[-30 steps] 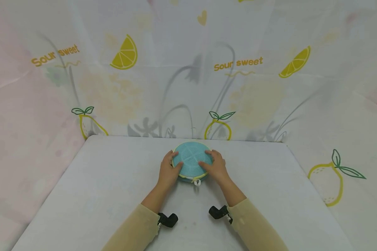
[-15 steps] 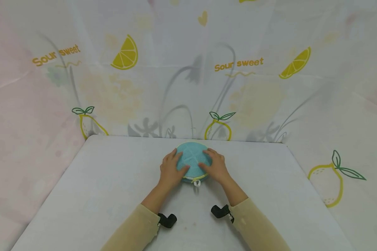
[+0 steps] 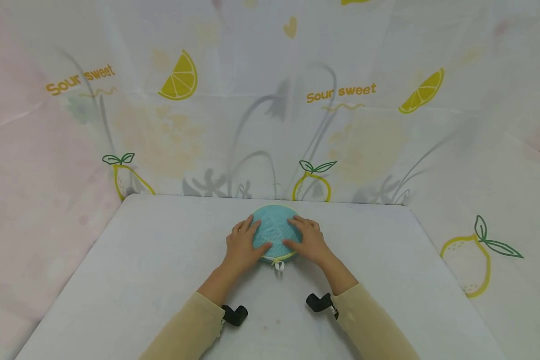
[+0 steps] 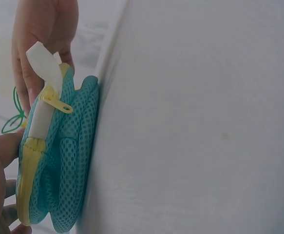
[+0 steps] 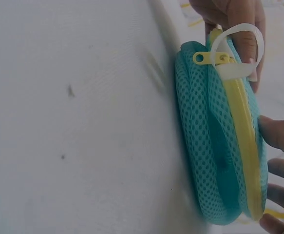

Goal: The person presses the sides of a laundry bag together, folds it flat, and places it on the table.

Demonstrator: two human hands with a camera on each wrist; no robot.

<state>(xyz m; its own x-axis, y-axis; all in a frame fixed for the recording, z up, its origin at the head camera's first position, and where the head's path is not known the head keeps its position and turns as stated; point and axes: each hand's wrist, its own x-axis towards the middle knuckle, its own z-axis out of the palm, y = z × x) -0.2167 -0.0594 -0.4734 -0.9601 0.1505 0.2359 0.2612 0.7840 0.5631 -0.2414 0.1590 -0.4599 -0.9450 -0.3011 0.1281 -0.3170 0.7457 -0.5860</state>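
A round turquoise mesh laundry bag (image 3: 276,232) lies near the back of the white table. Its yellow zipper (image 5: 246,141) runs round the rim, with a zip pull and a white loop (image 4: 42,63) at the side facing me. Below the zipper the mesh is folded in layers. My left hand (image 3: 243,247) rests on the bag's left side, thumb and fingers spread on the upper face. From the right, my right hand (image 3: 312,242) touches it the same way; in the right wrist view its fingertips (image 5: 280,134) meet the upper layer.
The bag lies on a white-covered table (image 3: 162,280). Behind it hangs a cloth backdrop (image 3: 234,125) with lemon prints. A black camera piece (image 3: 235,316) juts from the left cuff and another black piece (image 3: 319,303) from the right.
My left hand has shifted from the bag's edge inward over its top. The bag's loop has come slightly toward me and left. My right hand stays on the bag, barely shifted.
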